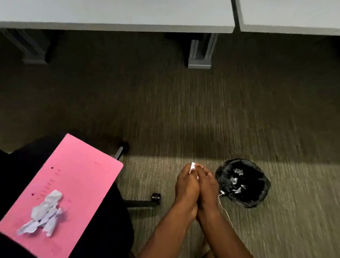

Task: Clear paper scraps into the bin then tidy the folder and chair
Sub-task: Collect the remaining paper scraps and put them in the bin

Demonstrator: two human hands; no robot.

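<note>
A pink folder [70, 189] lies on the black chair seat [103, 227] at the lower left, with a heap of crumpled white paper scraps [44, 213] on its near end. My left hand [186, 185] and my right hand [206, 188] are pressed together over the carpet, both pinching a small white paper scrap [192, 166] at the fingertips. Just right of my hands stands a small bin lined with a black bag [243, 186], with several white scraps inside it.
Grey desk tops [119, 11] run across the top, with grey legs [199, 54] underneath. The chair's base arms and castors [156, 196] stick out between the seat and my hands. A thin white string [225, 210] trails by the bin. Striped carpet covers the floor.
</note>
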